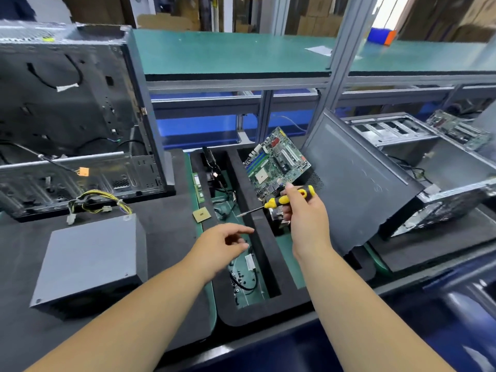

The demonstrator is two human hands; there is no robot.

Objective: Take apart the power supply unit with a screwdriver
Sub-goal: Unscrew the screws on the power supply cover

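Electronics teardown workshop, warehouse setting. Aluminium-frame workstation with green anti-static shelf (228,52) above a dark-matted tabletop (166,210). Opened computer cases (67,103) on both sides, a loose motherboard (276,162) standing in a foam sorting tray (241,299) holding screws and cables. Stacked cardboard boxes (319,20) behind.

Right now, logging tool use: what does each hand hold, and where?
Right hand grips the yellow-and-black screwdriver by its handle; left hand holds nothing.
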